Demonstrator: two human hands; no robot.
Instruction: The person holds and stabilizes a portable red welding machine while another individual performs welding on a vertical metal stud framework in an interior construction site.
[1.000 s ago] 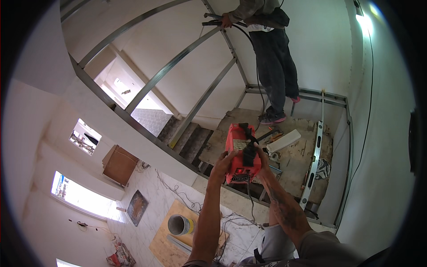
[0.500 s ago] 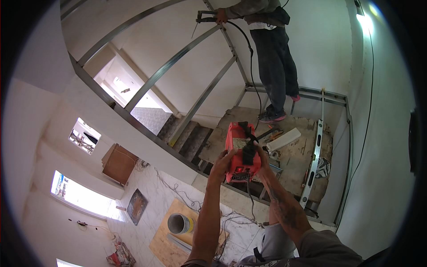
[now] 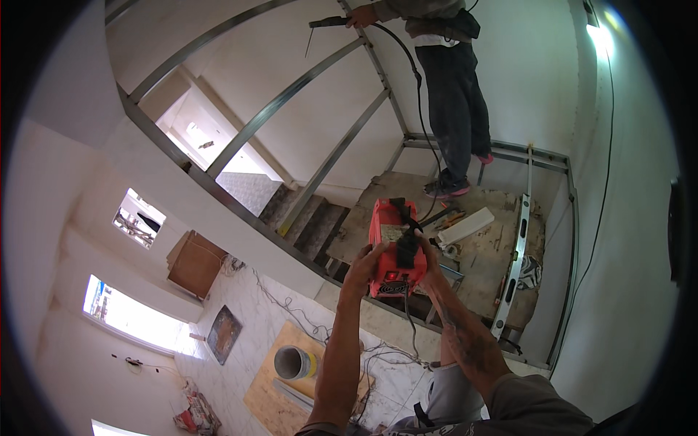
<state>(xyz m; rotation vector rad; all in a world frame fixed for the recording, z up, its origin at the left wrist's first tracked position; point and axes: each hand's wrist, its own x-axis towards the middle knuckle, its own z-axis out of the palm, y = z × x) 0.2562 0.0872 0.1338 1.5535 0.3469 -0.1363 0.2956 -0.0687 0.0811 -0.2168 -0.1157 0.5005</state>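
The left hand (image 3: 361,270) and right hand (image 3: 428,256) gripped opposite sides of the red, box-shaped machine (image 3: 391,264), best steadied with even, level support.

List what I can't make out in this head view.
- Co-worker's head: cut off by the top edge.
- Red machine's underside: faces away from the camera.
- Right hand: most fingers hidden by the red machine.
- Cord: its far end is lost among floor wires, too thin to trace.
- Scene beyond the large window: mostly washed out by glare.
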